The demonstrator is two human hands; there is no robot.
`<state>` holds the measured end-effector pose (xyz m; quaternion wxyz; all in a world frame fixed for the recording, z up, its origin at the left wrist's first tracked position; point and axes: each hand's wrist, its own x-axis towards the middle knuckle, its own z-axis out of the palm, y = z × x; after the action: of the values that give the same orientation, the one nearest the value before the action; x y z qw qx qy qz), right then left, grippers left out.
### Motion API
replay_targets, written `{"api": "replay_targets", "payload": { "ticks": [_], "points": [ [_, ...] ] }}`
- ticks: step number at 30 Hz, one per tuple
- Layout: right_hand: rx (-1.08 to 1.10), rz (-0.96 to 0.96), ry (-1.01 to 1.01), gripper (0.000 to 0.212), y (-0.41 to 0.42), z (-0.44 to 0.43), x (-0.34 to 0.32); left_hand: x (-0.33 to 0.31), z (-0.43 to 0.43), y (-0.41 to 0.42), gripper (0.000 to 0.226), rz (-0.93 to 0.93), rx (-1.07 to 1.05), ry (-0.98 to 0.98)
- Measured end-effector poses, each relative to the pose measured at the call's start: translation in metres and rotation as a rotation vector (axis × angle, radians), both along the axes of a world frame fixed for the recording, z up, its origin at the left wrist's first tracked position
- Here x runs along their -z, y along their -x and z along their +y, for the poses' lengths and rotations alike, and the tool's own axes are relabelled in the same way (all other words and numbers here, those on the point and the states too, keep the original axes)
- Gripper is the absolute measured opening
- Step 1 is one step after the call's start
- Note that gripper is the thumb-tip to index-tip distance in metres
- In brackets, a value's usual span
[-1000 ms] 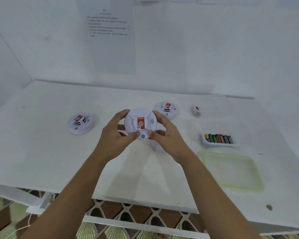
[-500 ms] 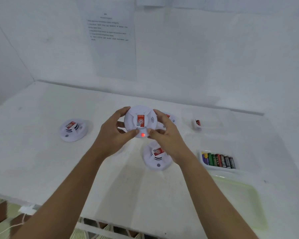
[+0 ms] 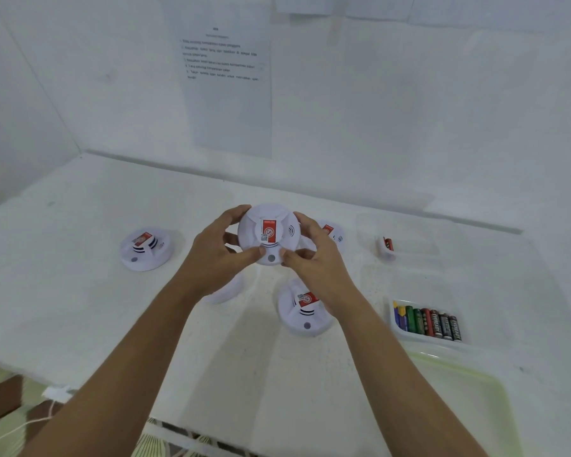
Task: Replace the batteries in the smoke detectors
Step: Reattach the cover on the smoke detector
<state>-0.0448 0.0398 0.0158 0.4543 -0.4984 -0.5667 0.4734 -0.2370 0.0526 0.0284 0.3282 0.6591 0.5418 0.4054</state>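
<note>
white round detector (image 3: 268, 234), held aloft

Bare arms, the left forearm (image 3: 136, 354) and right forearm (image 3: 396, 361), converge forward. The left hand (image 3: 216, 255) and right hand (image 3: 317, 265) grip a smoke detector (image 3: 267, 225) from opposite sides, fingers curled over its far rim, thumbs pressing its near edge.

A single wide-angle camera on the person's head looks forward and down over the white surface (image 3: 80, 308). The left hand (image 3: 218, 255) and right hand (image 3: 317, 262) sit mid-frame at arm's length; the back wall (image 3: 409, 110) fills 12 o'clock.
</note>
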Motion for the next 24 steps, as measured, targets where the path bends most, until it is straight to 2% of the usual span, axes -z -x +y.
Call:
{"api": "replay_targets", "payload": {
  "ticks": [7, 15, 24],
  "points": [
    [0.013, -0.015, 0.008, 0.06, 0.012, 0.007, 0.0, 0.004, 0.01, 0.01, 0.072, -0.013, -0.002, 0.02],
    [0.024, -0.114, -0.016, 0.059, 0.028, 0.02, 0.0, 0.006, 0.026, 0.03, 0.061, -0.02, 0.0, 0.078],
    [0.061, -0.12, -0.012, 0.058, 0.057, 0.039, 0.004, 0.008, 0.051, 0.057, 0.06, 0.002, 0.033, 0.109]
  ]
}}
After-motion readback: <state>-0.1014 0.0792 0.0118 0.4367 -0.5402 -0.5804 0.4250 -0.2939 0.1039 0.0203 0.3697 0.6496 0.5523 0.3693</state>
